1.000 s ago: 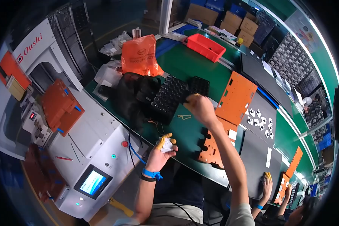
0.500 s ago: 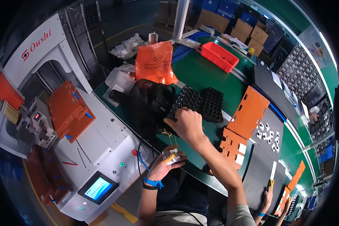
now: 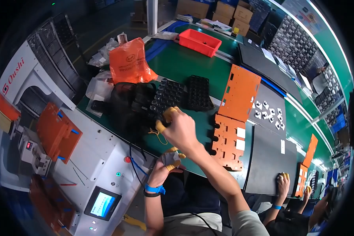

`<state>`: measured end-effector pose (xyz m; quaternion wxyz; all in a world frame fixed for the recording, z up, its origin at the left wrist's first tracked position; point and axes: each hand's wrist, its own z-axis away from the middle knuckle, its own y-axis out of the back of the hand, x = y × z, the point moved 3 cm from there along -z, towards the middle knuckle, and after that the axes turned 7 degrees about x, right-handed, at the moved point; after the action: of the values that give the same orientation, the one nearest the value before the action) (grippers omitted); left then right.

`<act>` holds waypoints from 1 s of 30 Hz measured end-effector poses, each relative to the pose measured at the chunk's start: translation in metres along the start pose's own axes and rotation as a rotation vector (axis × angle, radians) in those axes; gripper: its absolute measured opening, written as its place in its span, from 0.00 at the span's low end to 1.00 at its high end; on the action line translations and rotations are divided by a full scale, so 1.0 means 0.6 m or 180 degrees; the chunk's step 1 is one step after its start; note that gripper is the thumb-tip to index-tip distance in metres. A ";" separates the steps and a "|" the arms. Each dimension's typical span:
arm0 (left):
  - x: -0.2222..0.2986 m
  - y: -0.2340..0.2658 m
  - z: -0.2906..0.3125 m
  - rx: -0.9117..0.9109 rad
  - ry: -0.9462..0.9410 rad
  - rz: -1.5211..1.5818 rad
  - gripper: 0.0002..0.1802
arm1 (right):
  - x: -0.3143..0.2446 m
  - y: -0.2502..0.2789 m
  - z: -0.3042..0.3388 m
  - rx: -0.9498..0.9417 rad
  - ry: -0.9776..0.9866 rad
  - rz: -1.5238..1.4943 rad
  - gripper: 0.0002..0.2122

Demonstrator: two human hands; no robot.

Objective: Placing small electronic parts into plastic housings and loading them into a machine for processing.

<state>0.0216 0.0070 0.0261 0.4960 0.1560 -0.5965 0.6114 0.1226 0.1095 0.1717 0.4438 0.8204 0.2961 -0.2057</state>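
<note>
My left hand [image 3: 164, 168], low in the middle with a blue wrist strap, is closed around a small silvery-white piece [image 3: 170, 158]. Yellow finger cots cover its fingertips. My right hand [image 3: 181, 130] reaches over the near end of a black pocketed tray [image 3: 168, 93], which holds small dark parts. Its cotted thumb and forefinger are bent but apart, and nothing shows between them against the dark background. A yellow loop of cord or band [image 3: 158, 136] lies just below that hand. Beside the first tray stands a second black tray [image 3: 198, 92].
On the left stands a white machine with a lit screen [image 3: 103, 203] and an orange fixture [image 3: 58, 133]. An orange bag [image 3: 130, 63] and red bin [image 3: 200, 42] are farther back. Right are orange plates [image 3: 228, 137], small white pieces [image 3: 268, 112], a black mat [image 3: 269, 161] and a co-worker's hand [image 3: 283, 184].
The whole view has shifted, with the table moving left and up. My right hand has drawn toward the tray's near end, its thumb and forefinger now apart. The left hand keeps its piece.
</note>
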 end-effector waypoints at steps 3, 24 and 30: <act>0.006 -0.014 -0.005 0.0044 -0.0174 0.0227 0.27 | 0.038 0.064 0.052 -0.0383 -0.0612 -0.0599 0.12; 0.029 -0.178 0.015 -0.0058 -0.1441 -0.0393 0.35 | 0.097 0.244 0.215 -0.0508 -0.0771 -0.1351 0.13; 0.032 -0.181 0.021 0.0026 -0.1741 -0.1335 0.35 | 0.104 0.263 0.216 -0.0789 -0.0911 -0.1474 0.13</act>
<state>0.0940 -0.0181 0.1068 0.4319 0.4354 -0.6599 0.4341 0.2645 -0.0497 0.1624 0.5192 0.6332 0.4326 -0.3773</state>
